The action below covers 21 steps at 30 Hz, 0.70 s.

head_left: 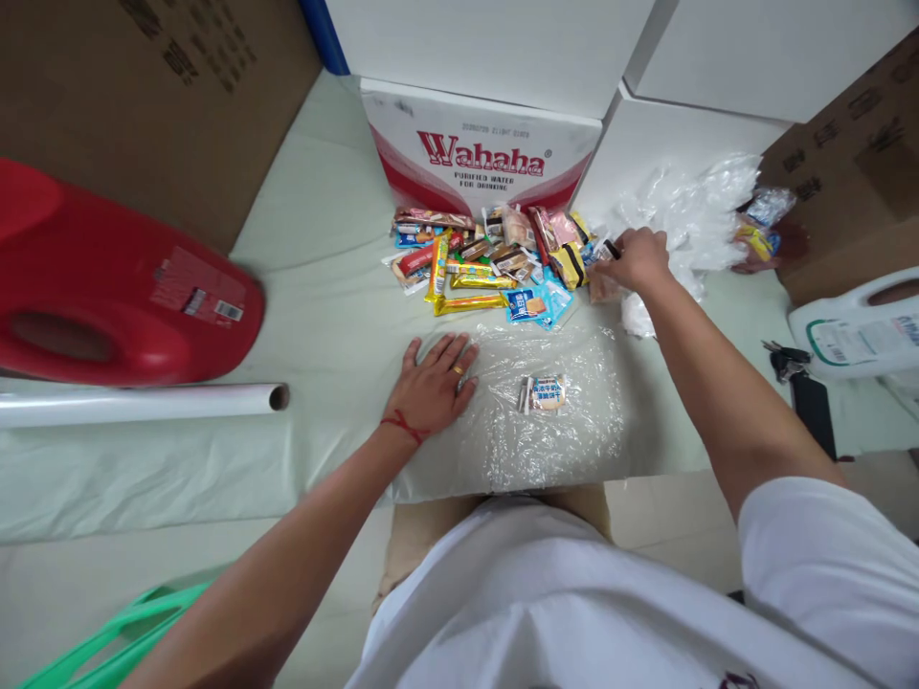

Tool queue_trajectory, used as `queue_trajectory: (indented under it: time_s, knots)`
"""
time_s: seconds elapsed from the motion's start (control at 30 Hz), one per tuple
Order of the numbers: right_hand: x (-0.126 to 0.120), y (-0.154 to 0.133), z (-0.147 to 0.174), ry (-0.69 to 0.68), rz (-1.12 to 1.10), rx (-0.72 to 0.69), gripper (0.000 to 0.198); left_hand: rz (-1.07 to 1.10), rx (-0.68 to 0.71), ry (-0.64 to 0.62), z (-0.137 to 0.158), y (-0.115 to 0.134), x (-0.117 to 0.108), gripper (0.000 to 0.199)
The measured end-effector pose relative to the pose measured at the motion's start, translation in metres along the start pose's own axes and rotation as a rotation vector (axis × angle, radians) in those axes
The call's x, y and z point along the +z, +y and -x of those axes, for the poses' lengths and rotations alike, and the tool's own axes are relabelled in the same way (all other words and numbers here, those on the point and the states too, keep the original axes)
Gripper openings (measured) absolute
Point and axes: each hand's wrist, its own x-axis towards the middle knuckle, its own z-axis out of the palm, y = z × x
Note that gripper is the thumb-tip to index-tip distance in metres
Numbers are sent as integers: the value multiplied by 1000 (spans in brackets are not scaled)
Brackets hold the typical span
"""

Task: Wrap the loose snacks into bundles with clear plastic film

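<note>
My left hand (433, 385) lies flat with fingers spread, at the left edge of a clear plastic sheet (495, 450). On this sheet rests one small wrapped biscuit packet (547, 393) with blue lettering. My right hand (641, 258) reaches to the right end of a pile of wrapped snacks (480, 272), its fingers pinched on a snack packet (605, 286) with a brownish wrapper, partly hidden by them. Yellow bars (470, 303), blue packets (527, 305) and a yellow-and-black packet (571, 266) lie among the pile.
Behind the pile stands a Wahaha water carton (481, 144). Crumpled clear bags (682, 215) lie right, near a white jug (862, 325), keys (786, 362) and a black phone-like slab (814, 414). A red jug (129, 287) and white roll (144, 402) occupy the left.
</note>
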Motion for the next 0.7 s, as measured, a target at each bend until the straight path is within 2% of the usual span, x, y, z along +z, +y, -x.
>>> queue_trajectory:
  time_s: [0.07, 0.13, 0.23, 0.3, 0.4, 0.53, 0.63, 0.7]
  knots:
    - [-8, -4, 35, -17, -23, -106, 54, 10, -4, 5, 0, 0, 0, 56]
    - [-9, -7, 78, -67, -61, -306, 51, 20, -5, 14, 0, 0, 1, 56]
    - [0, -11, 141, -194, -105, -563, 49, 21, -1, 24, 0, -1, 2, 55]
    - [10, -13, 172, -272, -119, -654, 50, 11, 5, 26, 0, -2, 3, 55]
    - [26, -18, 196, -314, -101, -676, 55, -8, 9, 22, 0, -2, 3, 56]
    - [42, -21, 201, -331, -77, -633, 64, -1, 2, 18, 1, 0, 3, 57]
    - [46, -18, 202, -324, -134, -617, 76, 1, -3, 14, 0, 0, 3, 57]
    - [44, -11, 207, -267, -225, -603, 77, 12, -10, 1, -2, -3, 2, 57]
